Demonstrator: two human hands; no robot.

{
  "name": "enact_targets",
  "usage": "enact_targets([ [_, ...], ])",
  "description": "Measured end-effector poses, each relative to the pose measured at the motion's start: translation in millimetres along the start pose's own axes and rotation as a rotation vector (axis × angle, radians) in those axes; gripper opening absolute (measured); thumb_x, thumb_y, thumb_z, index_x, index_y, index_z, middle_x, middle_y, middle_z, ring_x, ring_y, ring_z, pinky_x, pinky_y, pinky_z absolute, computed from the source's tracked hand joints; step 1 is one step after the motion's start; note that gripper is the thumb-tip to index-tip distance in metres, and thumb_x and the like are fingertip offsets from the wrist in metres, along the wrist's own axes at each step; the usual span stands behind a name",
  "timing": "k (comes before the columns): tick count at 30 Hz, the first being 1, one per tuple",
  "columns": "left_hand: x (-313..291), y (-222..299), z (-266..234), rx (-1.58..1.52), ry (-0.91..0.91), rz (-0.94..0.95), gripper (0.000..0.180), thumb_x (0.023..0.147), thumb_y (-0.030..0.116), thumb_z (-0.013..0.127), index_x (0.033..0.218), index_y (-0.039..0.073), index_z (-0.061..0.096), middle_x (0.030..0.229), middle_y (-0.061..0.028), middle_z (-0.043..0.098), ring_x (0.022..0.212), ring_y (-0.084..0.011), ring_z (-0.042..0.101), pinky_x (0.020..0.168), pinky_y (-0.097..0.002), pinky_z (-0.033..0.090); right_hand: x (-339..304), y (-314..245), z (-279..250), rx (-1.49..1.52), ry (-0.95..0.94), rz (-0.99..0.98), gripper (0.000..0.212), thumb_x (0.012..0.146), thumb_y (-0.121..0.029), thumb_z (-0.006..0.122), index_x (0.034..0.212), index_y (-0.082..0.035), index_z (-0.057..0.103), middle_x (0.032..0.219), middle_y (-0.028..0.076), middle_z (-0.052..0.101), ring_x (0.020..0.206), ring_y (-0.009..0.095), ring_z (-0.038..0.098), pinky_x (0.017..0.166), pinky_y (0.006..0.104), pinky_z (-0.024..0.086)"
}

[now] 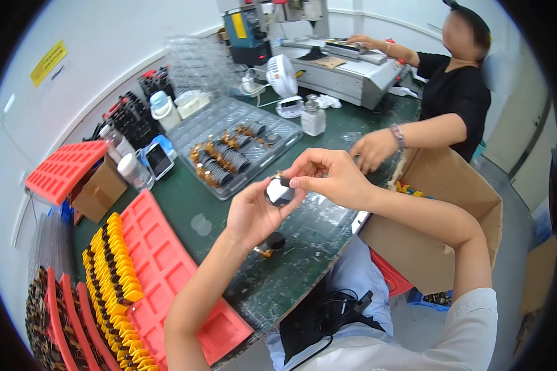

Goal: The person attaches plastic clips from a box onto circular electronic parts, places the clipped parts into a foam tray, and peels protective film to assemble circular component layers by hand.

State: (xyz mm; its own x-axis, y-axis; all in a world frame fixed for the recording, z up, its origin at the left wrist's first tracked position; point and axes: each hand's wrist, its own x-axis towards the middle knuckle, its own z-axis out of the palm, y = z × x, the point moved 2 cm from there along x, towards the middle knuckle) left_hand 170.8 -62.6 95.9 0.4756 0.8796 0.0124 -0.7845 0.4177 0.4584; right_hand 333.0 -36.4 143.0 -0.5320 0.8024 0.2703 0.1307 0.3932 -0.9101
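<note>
Above the green table (182, 201), my left hand (252, 210) curls nearly closed around the small round black part (280, 191), presumably steadying it so my right hand (334, 176) can pinch its upper edge.

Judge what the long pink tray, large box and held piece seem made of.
Long pink tray: matte, likely plastic or foam, with moulded recesses.
Large box: dull brown, folded edges, likely cardboard.
Held piece: perhaps plastic or glass; its white patch suggests gloss.

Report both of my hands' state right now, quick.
Left hand: closed around a small round black-and-white part.
Right hand: thumb and fingers closed together at the part's upper edge; exact grip cannot be told.
</note>
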Motion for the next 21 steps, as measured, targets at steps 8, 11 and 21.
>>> enact_targets([
  [8,49,-61,59,0.073,-0.086,-0.168,0.032,0.091,0.016,0.035,0.113,-0.007,0.042,0.116,-0.0175,0.048,0.111,-0.0265,0.047,0.103,-0.0410,0.034,-52,7,-72,-0.066,0.177,0.019,0.010,0.075,-0.009,0.068,0.080,-0.002,0.062,0.072,0.000,0.062,0.061,0.001,0.052,0.053,0.0162,0.040],
  [11,69,-83,74,0.119,-0.091,-0.217,0.032,0.091,0.017,0.035,0.113,-0.006,0.042,0.116,-0.0168,0.048,0.111,-0.0253,0.047,0.103,-0.0402,0.034,-70,12,-98,-0.050,0.239,0.002,0.011,0.075,-0.009,0.069,0.080,-0.002,0.062,0.072,0.000,0.062,0.061,0.002,0.052,0.052,0.0161,0.040],
  [21,154,-172,100,0.218,-0.103,-0.364,0.032,0.089,0.015,0.039,0.113,-0.006,0.042,0.114,-0.0131,0.050,0.108,-0.0211,0.049,0.101,-0.0380,0.036,-136,38,-183,-0.258,0.523,0.019,0.018,0.067,-0.013,0.068,0.068,0.000,0.056,0.062,0.010,0.061,0.060,0.015,0.061,0.055,0.0266,0.047],
])
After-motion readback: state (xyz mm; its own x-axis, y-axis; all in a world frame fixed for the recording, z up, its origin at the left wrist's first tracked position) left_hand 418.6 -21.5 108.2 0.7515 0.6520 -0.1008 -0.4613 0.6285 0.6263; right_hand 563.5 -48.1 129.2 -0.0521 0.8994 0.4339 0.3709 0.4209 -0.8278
